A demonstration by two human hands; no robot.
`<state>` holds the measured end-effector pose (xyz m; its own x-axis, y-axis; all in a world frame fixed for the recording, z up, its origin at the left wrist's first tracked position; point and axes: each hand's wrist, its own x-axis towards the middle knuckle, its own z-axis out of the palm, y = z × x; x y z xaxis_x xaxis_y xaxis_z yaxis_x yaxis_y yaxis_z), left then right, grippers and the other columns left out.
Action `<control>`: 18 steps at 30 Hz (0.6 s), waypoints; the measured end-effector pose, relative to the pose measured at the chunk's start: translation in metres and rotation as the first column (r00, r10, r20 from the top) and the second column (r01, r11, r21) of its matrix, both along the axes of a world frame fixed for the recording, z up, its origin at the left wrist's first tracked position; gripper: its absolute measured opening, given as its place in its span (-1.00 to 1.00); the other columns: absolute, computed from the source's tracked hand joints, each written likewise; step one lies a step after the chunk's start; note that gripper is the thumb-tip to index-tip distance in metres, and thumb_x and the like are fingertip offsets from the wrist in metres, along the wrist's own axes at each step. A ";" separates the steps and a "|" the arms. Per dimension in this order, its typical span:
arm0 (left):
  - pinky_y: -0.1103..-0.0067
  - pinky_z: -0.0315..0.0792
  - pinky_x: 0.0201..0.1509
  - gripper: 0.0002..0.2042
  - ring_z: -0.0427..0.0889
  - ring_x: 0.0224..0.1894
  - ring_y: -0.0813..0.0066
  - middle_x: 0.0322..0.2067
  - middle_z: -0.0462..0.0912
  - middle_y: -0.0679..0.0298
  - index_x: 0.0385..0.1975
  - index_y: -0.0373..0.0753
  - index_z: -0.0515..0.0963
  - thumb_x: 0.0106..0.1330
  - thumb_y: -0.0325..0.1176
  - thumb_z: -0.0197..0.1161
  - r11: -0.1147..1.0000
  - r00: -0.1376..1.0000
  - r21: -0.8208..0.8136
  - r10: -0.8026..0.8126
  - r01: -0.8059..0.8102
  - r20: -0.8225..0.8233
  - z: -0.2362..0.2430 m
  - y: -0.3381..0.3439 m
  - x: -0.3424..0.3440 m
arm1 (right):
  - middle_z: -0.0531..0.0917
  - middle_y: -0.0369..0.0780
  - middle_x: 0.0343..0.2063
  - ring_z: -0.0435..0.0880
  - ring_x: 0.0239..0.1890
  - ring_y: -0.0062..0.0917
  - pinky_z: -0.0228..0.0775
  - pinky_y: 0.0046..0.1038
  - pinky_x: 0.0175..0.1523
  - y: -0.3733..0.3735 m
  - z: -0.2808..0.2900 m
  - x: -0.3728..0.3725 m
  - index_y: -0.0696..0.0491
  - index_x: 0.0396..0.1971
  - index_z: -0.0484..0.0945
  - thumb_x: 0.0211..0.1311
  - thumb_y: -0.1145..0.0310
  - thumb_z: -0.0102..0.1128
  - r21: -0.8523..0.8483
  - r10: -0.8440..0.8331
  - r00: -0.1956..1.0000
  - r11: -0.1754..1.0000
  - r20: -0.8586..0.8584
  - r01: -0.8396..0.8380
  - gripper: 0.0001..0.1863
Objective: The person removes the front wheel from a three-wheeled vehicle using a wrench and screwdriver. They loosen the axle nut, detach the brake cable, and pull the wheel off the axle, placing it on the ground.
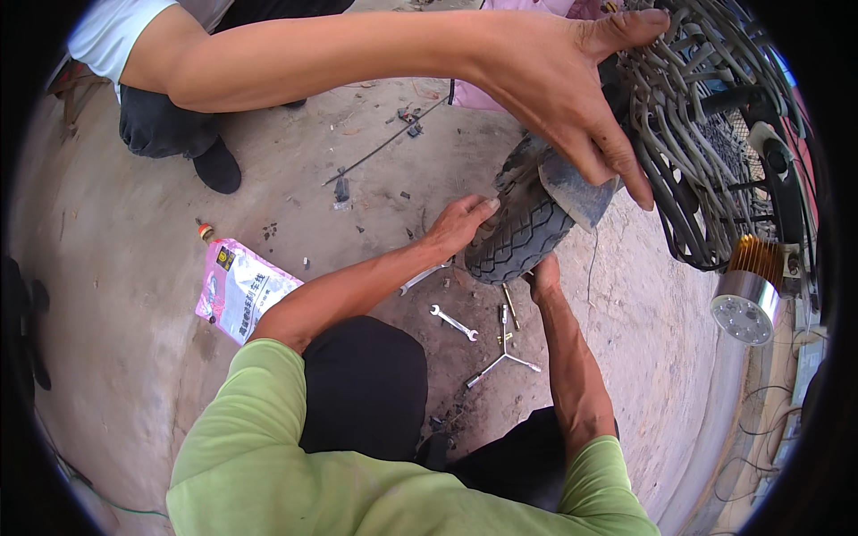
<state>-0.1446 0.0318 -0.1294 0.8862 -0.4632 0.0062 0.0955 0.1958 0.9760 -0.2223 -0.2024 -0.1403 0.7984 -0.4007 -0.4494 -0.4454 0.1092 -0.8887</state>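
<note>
A black treaded tyre [518, 239] stands in front of me under a worn mudguard [579, 189]. My left hand [460, 223] is at the wheel's left side, its thumb along the top and its fingers curled; whatever is in them is hidden. At the wheel's lower right is my right hand [544, 275], with most of its fingers behind the tyre. On the ground between my arms lie a wrench [454, 322] and a three-armed socket wrench [504, 355]. Another wrench [424, 279] lies partly under my left forearm, and a thin brass-coloured rod [510, 305] is near the tyre.
Another person's arm [340, 55] crosses from the upper left, its hand [572, 85] spread over the mudguard beside a wire basket [688, 134]. A round lamp [747, 299] hangs below the basket. A pink-and-white package [241, 290] lies left; a thin cable [386, 141] lies farther off.
</note>
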 end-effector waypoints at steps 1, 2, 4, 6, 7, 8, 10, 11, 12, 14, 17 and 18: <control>0.50 0.38 0.15 -0.47 0.53 0.02 0.44 -0.06 0.62 0.16 0.13 -0.37 0.49 0.43 0.01 0.19 0.999 0.996 -0.014 -0.038 0.039 0.082 0.015 0.001 -0.006 | 0.66 -0.32 -0.14 0.64 -0.16 -0.51 0.50 -0.31 -0.08 -0.008 0.003 0.000 -0.09 0.03 0.49 0.37 0.14 -0.04 0.005 -0.002 0.999 1.000 0.037 0.002 -0.67; 0.47 0.37 0.21 -0.39 0.54 0.08 0.37 0.01 0.61 0.10 0.20 -0.37 0.44 0.40 0.05 0.22 0.996 0.984 -0.025 -0.078 0.083 0.159 0.029 -0.002 -0.014 | 0.65 -0.32 -0.15 0.63 -0.18 -0.53 0.49 -0.32 -0.10 -0.017 0.004 -0.002 -0.08 0.01 0.48 0.36 0.14 -0.04 0.010 -0.008 0.998 1.000 0.068 0.007 -0.68; 0.40 0.31 0.32 -0.19 0.48 0.22 0.20 0.15 0.50 -0.04 0.33 -0.38 0.27 0.27 0.12 0.33 0.985 0.956 0.139 -0.138 0.105 0.257 0.059 -0.008 -0.028 | 0.63 -0.33 -0.17 0.60 -0.20 -0.55 0.47 -0.35 -0.12 -0.038 0.004 -0.003 -0.07 -0.03 0.48 0.36 0.17 -0.02 0.057 0.006 0.989 0.998 0.147 -0.014 -0.72; 0.31 0.25 0.40 0.09 0.37 0.36 0.01 0.28 0.36 -0.18 0.43 -0.41 0.05 0.05 0.14 0.50 0.980 0.910 0.177 -0.155 0.092 0.385 0.073 -0.022 -0.034 | 0.60 -0.33 -0.21 0.59 -0.21 -0.57 0.46 -0.41 -0.14 -0.067 -0.008 0.010 -0.03 -0.09 0.48 0.35 0.23 0.03 0.135 0.039 0.965 0.988 0.258 -0.076 -0.78; 0.32 0.25 0.40 0.08 0.37 0.36 0.03 0.29 0.35 -0.17 0.43 -0.42 0.05 0.05 0.10 0.51 0.982 0.908 0.177 -0.130 0.062 0.399 0.077 -0.028 -0.035 | 0.59 -0.33 -0.22 0.58 -0.21 -0.58 0.45 -0.44 -0.15 -0.077 -0.010 0.012 -0.02 -0.12 0.48 0.35 0.26 0.05 0.169 0.050 0.948 0.980 0.314 -0.107 -0.81; 0.33 0.26 0.39 0.07 0.37 0.36 0.04 0.29 0.35 -0.16 0.42 -0.43 0.06 0.04 0.07 0.52 0.983 0.904 0.182 -0.109 0.035 0.414 0.082 -0.032 -0.037 | 0.57 -0.33 -0.29 0.59 -0.21 -0.57 0.49 -0.45 -0.15 -0.055 0.012 0.009 0.01 -0.17 0.49 0.35 0.29 0.09 0.138 -0.019 0.947 0.990 0.322 -0.027 -0.84; 0.37 0.29 0.38 0.01 0.41 0.32 0.11 0.26 0.38 -0.13 0.38 -0.45 0.10 0.02 -0.05 0.54 0.968 0.920 0.251 -0.124 0.029 0.372 0.099 -0.036 -0.040 | 0.59 -0.28 -0.29 0.62 -0.25 -0.55 0.53 -0.45 -0.20 -0.062 -0.001 0.010 0.05 -0.15 0.50 0.34 0.31 0.21 0.081 0.003 0.950 0.996 0.312 -0.029 -0.82; 0.36 0.31 0.36 0.01 0.43 0.30 0.08 0.23 0.41 -0.13 0.36 -0.45 0.12 0.00 -0.06 0.55 0.964 0.922 0.265 -0.137 0.039 0.363 0.100 -0.034 -0.036 | 0.60 -0.26 -0.26 0.64 -0.26 -0.55 0.54 -0.47 -0.22 -0.049 0.008 0.007 0.08 -0.13 0.51 0.33 0.33 0.24 0.079 -0.001 0.952 0.997 0.305 -0.024 -0.79; 0.35 0.33 0.34 0.00 0.45 0.27 0.05 0.19 0.44 -0.13 0.34 -0.45 0.14 -0.03 -0.06 0.56 0.960 0.923 0.277 -0.149 0.049 0.354 0.098 -0.031 -0.031 | 0.62 -0.24 -0.25 0.64 -0.26 -0.55 0.53 -0.47 -0.22 -0.043 0.010 0.007 0.11 -0.11 0.52 0.31 0.34 0.27 0.071 -0.011 0.952 0.997 0.307 -0.011 -0.76; 0.34 0.36 0.31 -0.04 0.50 0.21 0.08 0.13 0.50 -0.09 0.32 -0.44 0.16 -0.04 -0.12 0.56 0.955 0.884 0.287 -0.194 0.072 0.425 0.091 -0.025 -0.021 | 0.66 -0.21 -0.23 0.66 -0.26 -0.54 0.52 -0.49 -0.22 -0.037 0.018 0.004 0.17 -0.07 0.54 0.28 0.36 0.32 0.053 -0.035 0.948 0.998 0.315 0.019 -0.70; 0.36 0.38 0.29 -0.10 0.53 0.17 0.16 0.09 0.53 -0.04 0.29 -0.42 0.21 -0.02 -0.18 0.55 0.945 0.829 0.326 -0.201 0.024 0.523 0.074 -0.016 -0.030 | 0.70 -0.19 -0.23 0.68 -0.25 -0.53 0.50 -0.50 -0.21 -0.036 0.028 0.002 0.23 -0.02 0.54 0.26 0.36 0.36 0.001 -0.001 0.951 1.000 0.308 0.001 -0.63; 0.37 0.37 0.29 -0.11 0.52 0.17 0.18 0.09 0.52 -0.02 0.29 -0.42 0.21 -0.02 -0.18 0.54 0.947 0.826 0.320 -0.207 0.034 0.525 0.074 -0.018 -0.033 | 0.72 -0.21 -0.26 0.68 -0.27 -0.54 0.48 -0.51 -0.22 -0.041 0.016 0.003 0.25 0.02 0.53 0.23 0.35 0.39 0.012 -0.042 0.935 0.999 0.351 0.041 -0.57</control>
